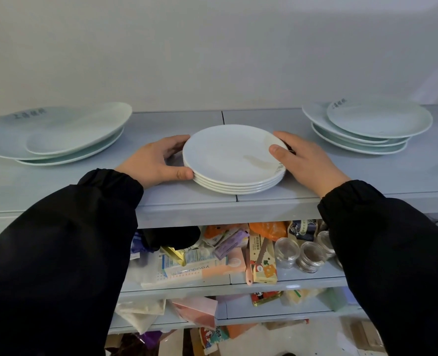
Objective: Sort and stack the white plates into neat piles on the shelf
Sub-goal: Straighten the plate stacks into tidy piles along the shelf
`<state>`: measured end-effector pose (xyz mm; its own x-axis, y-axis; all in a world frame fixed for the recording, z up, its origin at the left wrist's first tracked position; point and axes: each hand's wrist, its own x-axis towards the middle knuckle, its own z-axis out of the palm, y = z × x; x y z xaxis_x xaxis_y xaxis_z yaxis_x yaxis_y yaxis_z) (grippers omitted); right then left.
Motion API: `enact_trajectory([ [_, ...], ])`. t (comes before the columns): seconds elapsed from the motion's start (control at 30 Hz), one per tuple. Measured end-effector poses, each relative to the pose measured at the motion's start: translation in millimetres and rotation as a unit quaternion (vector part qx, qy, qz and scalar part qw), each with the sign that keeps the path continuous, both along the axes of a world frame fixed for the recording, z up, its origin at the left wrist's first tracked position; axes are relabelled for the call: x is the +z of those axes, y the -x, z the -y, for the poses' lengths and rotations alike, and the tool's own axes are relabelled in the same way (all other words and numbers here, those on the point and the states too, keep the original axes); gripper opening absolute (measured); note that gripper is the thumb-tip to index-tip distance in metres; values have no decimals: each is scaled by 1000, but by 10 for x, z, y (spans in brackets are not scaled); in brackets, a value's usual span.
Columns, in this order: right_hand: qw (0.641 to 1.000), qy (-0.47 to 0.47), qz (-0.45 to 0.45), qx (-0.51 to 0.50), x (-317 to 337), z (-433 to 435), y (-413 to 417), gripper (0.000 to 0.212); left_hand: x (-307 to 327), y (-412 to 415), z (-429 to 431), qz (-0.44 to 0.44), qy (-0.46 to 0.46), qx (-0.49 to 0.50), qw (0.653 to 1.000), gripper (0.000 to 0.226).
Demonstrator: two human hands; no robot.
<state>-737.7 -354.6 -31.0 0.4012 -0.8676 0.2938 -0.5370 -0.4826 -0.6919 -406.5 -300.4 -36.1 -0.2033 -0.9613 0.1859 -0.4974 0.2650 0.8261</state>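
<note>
A neat stack of several small white plates [228, 158] stands at the middle of the top shelf [367, 176], near its front edge. My left hand [156, 163] grips the stack's left side, thumb against the rims, fingers curled behind. My right hand [307, 160] grips the right side, thumb on the top plate's rim. To the left lies a loose pile of large pale-green plates [56, 132], tilted and uneven. A second pile of pale-green plates [367, 127] sits at the right, its top plate offset.
A white wall rises right behind the shelf. Lower shelves hold packets, boxes [192, 268] and clear round containers [300, 255]. Boxes and bags lie on the floor below.
</note>
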Motion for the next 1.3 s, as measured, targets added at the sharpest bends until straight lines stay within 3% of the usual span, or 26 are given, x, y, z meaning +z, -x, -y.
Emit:
enact_trajectory([
  [0.43, 1000, -6, -3, -8, 12, 29, -9, 27, 21, 16, -9, -12, 13, 7, 1000, 94],
  [0.6, 1000, -10, -11, -2, 26, 15, -7, 31, -22, -42, 7, -13, 12, 23, 1000, 111],
  [0.67, 1000, -8, -16, -17, 22, 17, 3, 41, -9, -17, -37, -38, 28, 44, 998, 103],
  [0.77, 999, 6, -23, -41, 25, 26, 59, 68, -10, -20, -97, -48, 78, 97, 991, 69],
  [0.87, 999, 40, -17, -19, 51, -12, 139, 72, -41, -13, -132, -47, 133, 170, 975, 43],
  [0.93, 998, 62, -11, -4, 54, -14, 257, 73, -46, 64, -128, -73, 173, 241, 952, 40],
  [1.07, 989, 149, -5, 8, 65, 37, 752, 72, 130, 735, -265, -30, 241, 272, 931, 51],
  [1.23, 964, 262, 46, 4, 71, 258, 1500, 66, 552, 2252, -432, 20, 330, 142, 933, 60],
  [1.3, 954, 296, 47, -16, 71, 407, 1827, 66, 550, 2747, -256, 6, 319, 91, 943, 64],
])
